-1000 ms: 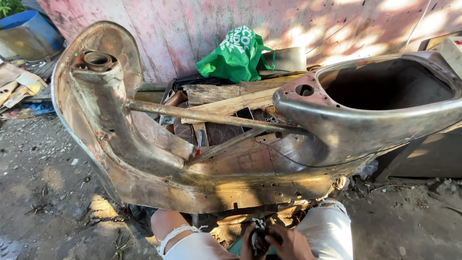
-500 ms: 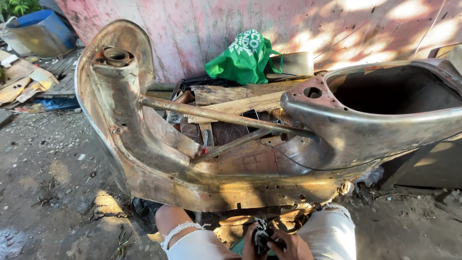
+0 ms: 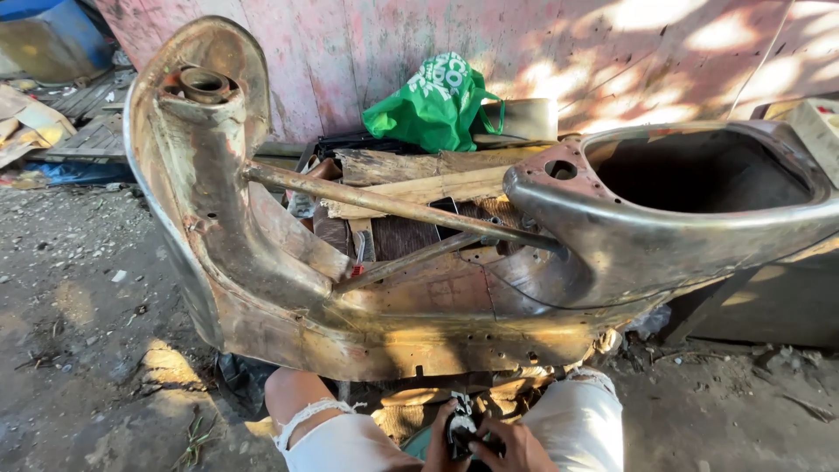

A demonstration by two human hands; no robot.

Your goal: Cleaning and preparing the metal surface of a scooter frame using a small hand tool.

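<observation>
Both hands, left (image 3: 437,437) and right (image 3: 516,447), close their fingers around a small dark part (image 3: 461,433) between the knees; the stripped, rusty scooter frame (image 3: 419,288) stands untouched.

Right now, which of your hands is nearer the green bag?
Left, only slightly. The left hand and right hand sit together at the bottom on a small dark object, far below the green bag, which lies beyond the rusty scooter frame.

Rusty bare-metal scooter frame (image 3: 419,315), rough wood planks (image 3: 411,179).
</observation>
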